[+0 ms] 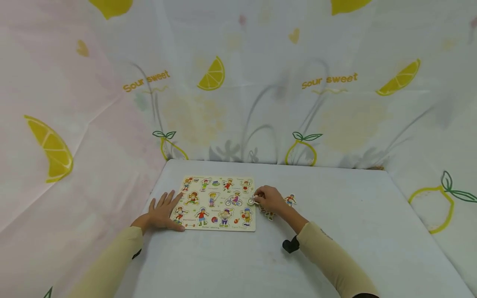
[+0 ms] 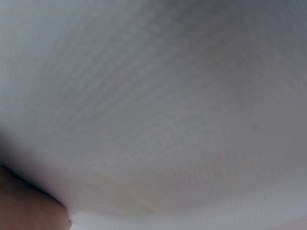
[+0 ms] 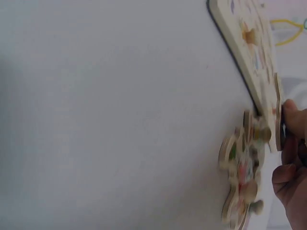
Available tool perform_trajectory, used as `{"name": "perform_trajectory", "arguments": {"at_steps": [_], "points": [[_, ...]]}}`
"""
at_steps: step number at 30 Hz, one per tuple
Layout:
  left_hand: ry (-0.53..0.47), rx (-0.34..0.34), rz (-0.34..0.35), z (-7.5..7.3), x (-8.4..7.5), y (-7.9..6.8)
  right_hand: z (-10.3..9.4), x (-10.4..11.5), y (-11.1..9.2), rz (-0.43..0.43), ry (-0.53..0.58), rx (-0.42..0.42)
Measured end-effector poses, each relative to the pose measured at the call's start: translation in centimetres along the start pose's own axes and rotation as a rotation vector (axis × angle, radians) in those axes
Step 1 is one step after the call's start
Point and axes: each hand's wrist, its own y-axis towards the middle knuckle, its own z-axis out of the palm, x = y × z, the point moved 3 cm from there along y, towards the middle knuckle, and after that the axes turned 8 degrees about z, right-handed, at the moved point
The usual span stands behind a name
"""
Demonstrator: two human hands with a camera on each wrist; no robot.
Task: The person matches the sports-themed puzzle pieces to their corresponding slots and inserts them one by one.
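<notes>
A wooden knob puzzle board with sports figures lies flat on the table. My left hand rests at its left edge, fingers spread, the fingertips and thumb touching the board. Past the board's right edge, my right hand pinches a flat wooden puzzle piece between thumb and fingers; in the head view a wheel-like print shows on this piece. Below the right hand lie several loose knobbed puzzle pieces, partly hidden by the hand in the head view. The left wrist view shows only blurred white and a bit of skin.
One more loose puzzle piece lies right of the right hand. The white table ends at the back against a hanging cloth with lemon prints. Similar cloth hangs on both sides.
</notes>
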Motion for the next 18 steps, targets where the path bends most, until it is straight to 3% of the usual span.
{"name": "perform_trajectory", "arguments": {"at_steps": [5, 9, 18], "points": [[0.011, -0.02, 0.004, 0.5, 0.9, 0.2, 2.2, 2.3, 1.8, -0.05, 0.005, 0.031], [0.011, -0.04, 0.012, 0.8, 1.4, 0.6, 3.7, 3.1, 2.8, -0.036, 0.0, 0.064], [0.039, -0.036, 0.001, 1.0, 1.8, 0.9, 5.3, 4.9, 3.7, -0.033, -0.013, 0.102]]}}
